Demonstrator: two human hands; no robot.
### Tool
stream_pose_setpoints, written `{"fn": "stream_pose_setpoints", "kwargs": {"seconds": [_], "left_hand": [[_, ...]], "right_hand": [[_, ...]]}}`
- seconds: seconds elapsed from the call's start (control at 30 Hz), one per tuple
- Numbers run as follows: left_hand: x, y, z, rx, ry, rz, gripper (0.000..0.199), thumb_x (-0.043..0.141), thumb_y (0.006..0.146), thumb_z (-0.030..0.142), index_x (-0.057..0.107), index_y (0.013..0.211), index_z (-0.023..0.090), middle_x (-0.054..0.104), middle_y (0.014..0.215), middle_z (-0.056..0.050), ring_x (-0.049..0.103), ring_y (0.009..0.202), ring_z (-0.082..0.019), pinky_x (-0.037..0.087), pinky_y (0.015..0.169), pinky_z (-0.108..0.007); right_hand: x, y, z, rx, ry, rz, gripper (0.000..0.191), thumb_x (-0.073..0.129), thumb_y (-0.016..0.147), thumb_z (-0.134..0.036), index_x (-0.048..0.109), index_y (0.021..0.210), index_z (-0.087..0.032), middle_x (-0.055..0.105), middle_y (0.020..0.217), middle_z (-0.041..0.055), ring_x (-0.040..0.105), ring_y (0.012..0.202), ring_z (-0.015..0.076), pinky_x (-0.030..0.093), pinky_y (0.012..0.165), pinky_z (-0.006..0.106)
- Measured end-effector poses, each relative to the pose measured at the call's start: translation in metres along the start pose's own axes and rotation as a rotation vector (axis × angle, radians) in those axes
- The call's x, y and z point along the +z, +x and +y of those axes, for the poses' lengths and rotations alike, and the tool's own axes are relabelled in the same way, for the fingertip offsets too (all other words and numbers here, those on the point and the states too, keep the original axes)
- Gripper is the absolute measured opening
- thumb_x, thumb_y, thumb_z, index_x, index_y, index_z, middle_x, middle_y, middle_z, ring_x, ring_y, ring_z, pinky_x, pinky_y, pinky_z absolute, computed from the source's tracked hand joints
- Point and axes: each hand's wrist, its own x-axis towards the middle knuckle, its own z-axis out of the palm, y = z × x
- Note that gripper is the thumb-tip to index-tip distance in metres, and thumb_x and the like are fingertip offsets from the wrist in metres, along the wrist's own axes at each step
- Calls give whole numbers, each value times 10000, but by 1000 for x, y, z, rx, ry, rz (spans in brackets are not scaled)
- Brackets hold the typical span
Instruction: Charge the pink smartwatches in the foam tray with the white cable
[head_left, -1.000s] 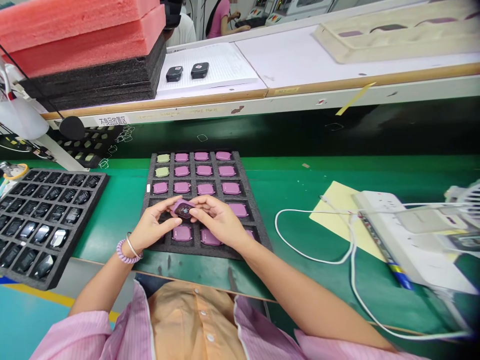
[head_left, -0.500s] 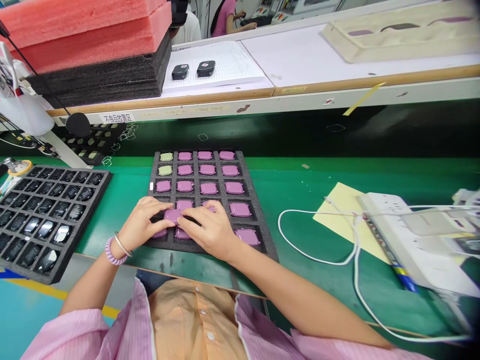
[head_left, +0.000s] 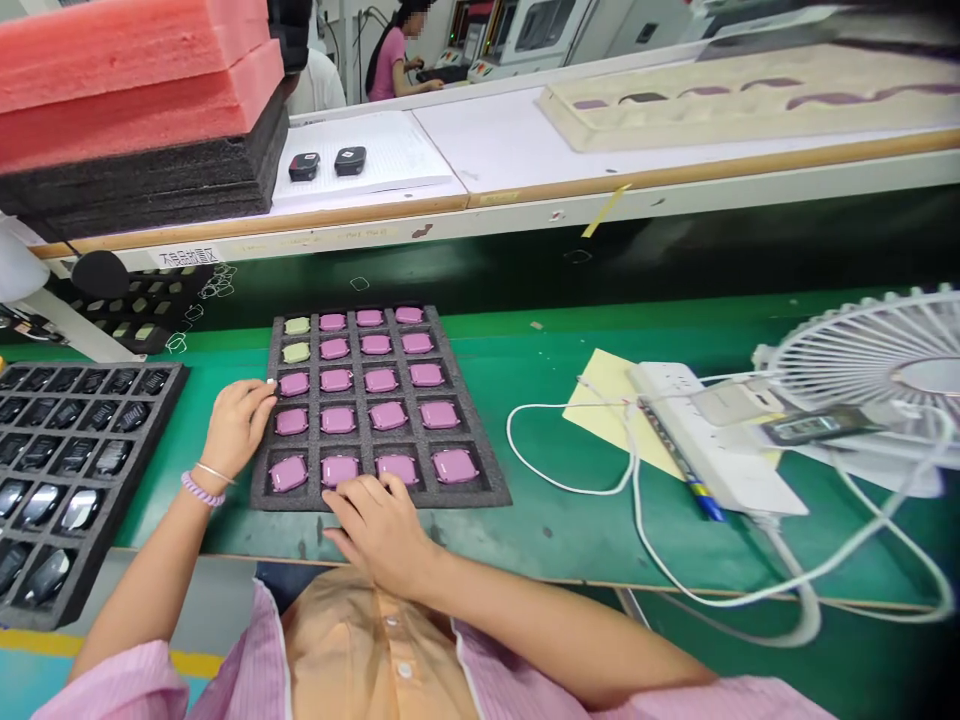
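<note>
A dark grey foam tray (head_left: 466, 440) lies before me on the green bench, its pockets holding purple watch-shaped cases (head_left: 388, 415) and two light green ones (head_left: 295, 352) at the far left corner. My left hand (head_left: 238, 428) is at the tray's left edge, fingers together and curled against the rim beside a small white label (head_left: 271, 382). At the front edge rests my right hand (head_left: 379, 525), fingers bent and slightly spread, thumb apart, with no case in it. Its fingertips touch or hover at the nearest row; contact is partly hidden.
Left stands another foam tray (head_left: 161, 415) of black glossy pieces. A white power strip (head_left: 712, 440), cables, a pen (head_left: 701, 495) and a fan (head_left: 870, 350) occupy the right. Above runs a shelf (head_left: 495, 180) with red foam blocks (head_left: 142, 90) and two black cases (head_left: 350, 160).
The purple case held between both hands has been let go and sits in the tray. My left hand moved to the left rim, my right hand back to the front edge. The view shifted right.
</note>
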Motion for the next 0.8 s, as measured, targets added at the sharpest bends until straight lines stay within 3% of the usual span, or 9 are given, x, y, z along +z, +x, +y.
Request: {"fn": "stream_pose_setpoints", "kwargs": {"seconds": [0.13,0.27,0.37,0.43,0.5,0.57,0.6,0.7,0.8], "left_hand": [[-4,35,-6,44,-26,-42,496,380,1004,492,647,1268,168,617,1288,-146,559,1210,-295,433,1088,-492],[0,54,-7,112,-16,-208,586,333,1000,553,600,1350,166,528,1423,-157,479,1325,-318,369,1156,-519],[9,51,-6,84,40,-274,662,266,997,570,529,1428,142,506,1403,-195,471,1309,-354,368,1130,-564],[15,42,-6,33,81,-258,696,236,991,570,534,1416,106,537,1308,-215,512,1223,-365,395,1085,-575],[18,27,-4,-11,96,-209,708,226,986,566,570,1367,77,549,1233,-215,533,1147,-360,418,1052,-566],[18,9,1,-37,93,-175,708,224,985,567,599,1325,71,544,1210,-211,532,1113,-358,430,1036,-562],[16,-2,4,-53,96,-162,713,225,984,573,602,1320,69,539,1212,-213,529,1105,-359,435,1031,-568],[8,-33,18,-113,83,-161,774,255,960,642,585,1334,50,513,1227,-224,515,1126,-377,443,1030,-599],[-3,-59,35,-210,-30,-217,800,286,942,688,557,1368,68,501,1194,-189,522,1151,-357,462,1048,-586]], "right_hand": [[-15,-12,29,-116,205,98,496,469,1014,-594,659,832,-175,594,736,32,498,690,203,297,694,395],[-52,-34,71,-130,372,60,643,257,1087,-506,437,557,-189,427,549,-17,408,578,164,290,707,391],[-76,-47,90,-48,441,35,616,296,1098,-460,352,547,-191,392,516,-35,408,538,148,336,734,390],[-88,-53,102,31,477,141,550,338,1097,-433,448,609,-205,494,570,-15,498,585,166,389,739,384],[-100,-61,120,213,390,308,394,403,1077,-396,587,778,-217,629,754,37,597,736,206,449,756,380],[-112,-72,145,499,121,438,222,489,1024,-361,650,1023,-208,664,983,103,624,881,255,490,790,398],[-118,-78,159,646,-36,452,273,520,982,-368,647,1137,-182,646,1072,142,625,886,278,503,800,421],[-127,-94,196,1099,-373,234,403,551,903,-292,645,1215,-54,605,1143,262,627,958,370,499,838,491],[-125,-100,213,1283,-399,76,290,546,874,-194,708,1065,-49,651,1012,272,645,926,393,494,816,499]]}}
